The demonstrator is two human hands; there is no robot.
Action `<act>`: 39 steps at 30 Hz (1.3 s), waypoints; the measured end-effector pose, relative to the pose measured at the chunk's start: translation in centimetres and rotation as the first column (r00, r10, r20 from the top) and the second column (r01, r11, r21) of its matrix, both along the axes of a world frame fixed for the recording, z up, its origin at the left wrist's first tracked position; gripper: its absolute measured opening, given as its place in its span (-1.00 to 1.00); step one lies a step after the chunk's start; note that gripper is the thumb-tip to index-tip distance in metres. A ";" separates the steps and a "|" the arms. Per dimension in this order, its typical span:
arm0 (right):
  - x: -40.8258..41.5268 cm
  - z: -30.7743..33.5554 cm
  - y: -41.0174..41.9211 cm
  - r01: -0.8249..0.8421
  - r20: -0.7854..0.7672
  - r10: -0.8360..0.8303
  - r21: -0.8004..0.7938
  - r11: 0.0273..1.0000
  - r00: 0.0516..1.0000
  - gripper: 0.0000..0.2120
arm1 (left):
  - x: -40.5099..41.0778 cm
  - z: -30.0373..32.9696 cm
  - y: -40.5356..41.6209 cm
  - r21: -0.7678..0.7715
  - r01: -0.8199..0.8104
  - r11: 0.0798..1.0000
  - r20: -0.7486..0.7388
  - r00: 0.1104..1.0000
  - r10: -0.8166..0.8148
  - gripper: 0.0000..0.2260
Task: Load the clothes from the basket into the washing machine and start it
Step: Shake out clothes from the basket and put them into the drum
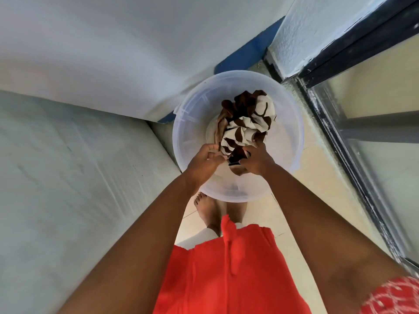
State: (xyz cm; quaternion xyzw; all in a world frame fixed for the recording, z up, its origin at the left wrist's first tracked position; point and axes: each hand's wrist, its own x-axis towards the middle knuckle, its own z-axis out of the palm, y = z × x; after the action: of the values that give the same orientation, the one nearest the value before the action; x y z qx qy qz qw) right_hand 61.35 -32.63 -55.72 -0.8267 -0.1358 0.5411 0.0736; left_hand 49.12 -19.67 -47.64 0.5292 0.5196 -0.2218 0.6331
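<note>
**Both hands on the patterned garment in the tub**

Nearest the camera hangs a bright red skirt (pixel 226 275), with a bare foot (pixel 208 209) on the pale tiled floor (pixel 292 214) below it. Both forearms reach forward over the round translucent plastic tub (pixel 181 132) that serves as the basket. The left hand (pixel 204 163) has its fingers curled round the near edge of the bunched brown-and-cream patterned cloth (pixel 244 123); the right hand (pixel 256 159) pinches the same edge just beside it. The cloth rises from the middle of the tub. A large white flat surface (pixel 68 177) fills the left; beyond are a white wall (pixel 113 41) and a dark-framed glass door (pixel 353 123).
</note>
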 end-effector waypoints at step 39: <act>-5.0 36.9 2.5 0.561 -0.379 -0.422 0.442 0.700 0.824 -0.92 | -5.2 27.9 -2.6 0.267 0.096 0.959 0.214 0.964 -0.156 -0.12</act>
State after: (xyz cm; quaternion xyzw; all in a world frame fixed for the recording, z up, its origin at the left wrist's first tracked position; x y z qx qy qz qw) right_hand 56.37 -30.09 -18.79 -0.7032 -0.0433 0.5401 0.4603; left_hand 43.95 -22.25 -19.74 0.6605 0.4307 -0.1301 0.6011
